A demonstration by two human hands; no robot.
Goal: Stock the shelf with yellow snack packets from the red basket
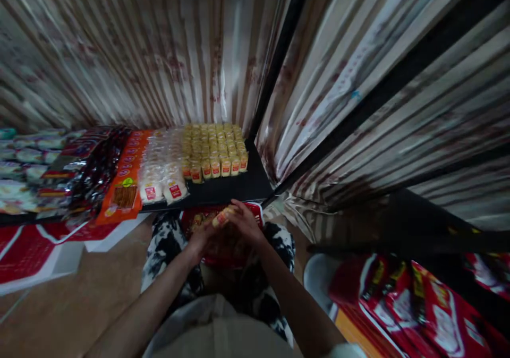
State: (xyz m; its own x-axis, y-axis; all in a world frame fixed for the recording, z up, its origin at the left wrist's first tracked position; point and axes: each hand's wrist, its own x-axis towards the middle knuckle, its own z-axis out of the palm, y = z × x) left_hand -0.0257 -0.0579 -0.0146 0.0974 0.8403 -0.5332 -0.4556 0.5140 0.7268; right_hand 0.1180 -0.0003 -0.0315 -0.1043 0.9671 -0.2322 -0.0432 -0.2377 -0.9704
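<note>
Holding pkt (221, 218) over red cntnr (260, 212) w/ pcs (198, 220).

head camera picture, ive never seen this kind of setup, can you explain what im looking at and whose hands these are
There is no machine here: the one picture comes from a camera worn on a person's head, looking forward and down, so the arms reaching in are the wearer's own. The left hand and right hand meet over a red container between the knees, with a small packet held between them. In front is a black shelf. From right to left it bears rows of yellow packets, white packets, an orange bag and dark shiny packets. Behind hangs a striped curtain. The light is too dim to read the labels.
</note>
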